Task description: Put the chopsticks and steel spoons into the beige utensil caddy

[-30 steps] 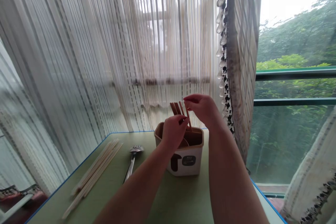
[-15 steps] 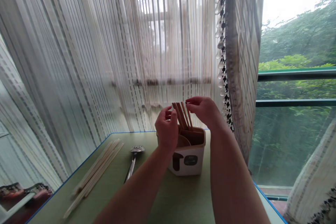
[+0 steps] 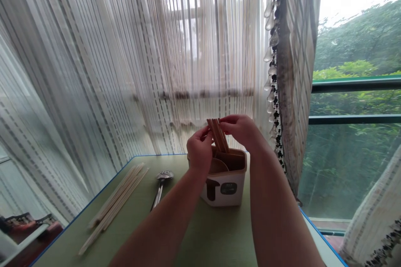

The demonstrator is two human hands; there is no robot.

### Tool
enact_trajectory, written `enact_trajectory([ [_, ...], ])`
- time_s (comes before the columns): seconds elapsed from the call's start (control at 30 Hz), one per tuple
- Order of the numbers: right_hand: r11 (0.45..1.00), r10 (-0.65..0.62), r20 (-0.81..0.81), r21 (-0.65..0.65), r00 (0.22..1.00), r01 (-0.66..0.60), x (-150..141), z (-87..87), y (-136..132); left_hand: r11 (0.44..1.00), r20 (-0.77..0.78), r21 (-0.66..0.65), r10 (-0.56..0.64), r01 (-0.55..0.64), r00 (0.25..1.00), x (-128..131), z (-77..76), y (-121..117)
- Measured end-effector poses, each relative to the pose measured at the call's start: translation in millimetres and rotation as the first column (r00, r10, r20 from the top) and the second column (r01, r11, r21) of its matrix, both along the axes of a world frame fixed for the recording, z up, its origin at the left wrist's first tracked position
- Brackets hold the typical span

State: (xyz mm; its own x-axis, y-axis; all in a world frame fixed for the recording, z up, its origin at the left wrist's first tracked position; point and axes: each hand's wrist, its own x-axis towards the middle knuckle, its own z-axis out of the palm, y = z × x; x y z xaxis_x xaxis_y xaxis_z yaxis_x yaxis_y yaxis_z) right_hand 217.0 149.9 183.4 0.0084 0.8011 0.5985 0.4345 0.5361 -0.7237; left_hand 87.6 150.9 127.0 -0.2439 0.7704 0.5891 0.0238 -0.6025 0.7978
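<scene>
Several brown chopsticks stand in a bunch in the back of a white utensil holder with a brown rim, leaning a little to the left. My left hand closes on the bunch from the left, thumb and fingers near the upper ends. From the right, my right hand pinches the tops of the same sticks with thumb and fingertips. A curved divider shows inside the front of the holder. The lower ends of the chopsticks are hidden within it.
A slotted metal spoon lies left of the holder, its handle partly behind my left forearm. Farther left, several pale long sticks lie on the green table. Striped curtains hang behind the table, and a railing crosses the window.
The chopsticks were fanned apart and now stand close together. My two hands have drawn slightly nearer each other around them. The view has shifted slightly.
</scene>
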Motion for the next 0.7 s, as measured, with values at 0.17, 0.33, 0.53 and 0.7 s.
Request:
enact_trajectory([
  [0.17,1.0,0.005,0.032,-0.002,0.999,-0.005,-1.2,3.5,-4.8,0.999,0.04,-0.011,-0.05,0.05,0.998,-1.2,-1.0,4.1],
  [0.33,0.998,-0.046,0.076,-0.05,0.996,0.05,-2.5,10.3,-14.9,0.989,0.062,-0.009,-0.145,0.146,0.987,1.7,0.4,1.9],
  [0.53,0.985,-0.164,0.005,-0.051,0.986,0.164,10.4,15.3,-24.5,0.964,-0.077,-0.002,-0.267,0.267,0.961,8.0,3.3,-5.2],
  [0.7,0.98,-0.193,-0.044,-0.051,0.98,0.19,28.3,12.0,-25.3,0.958,-0.241,0.013,-0.274,0.285,0.931,10.0,3.7,-10.7],
])
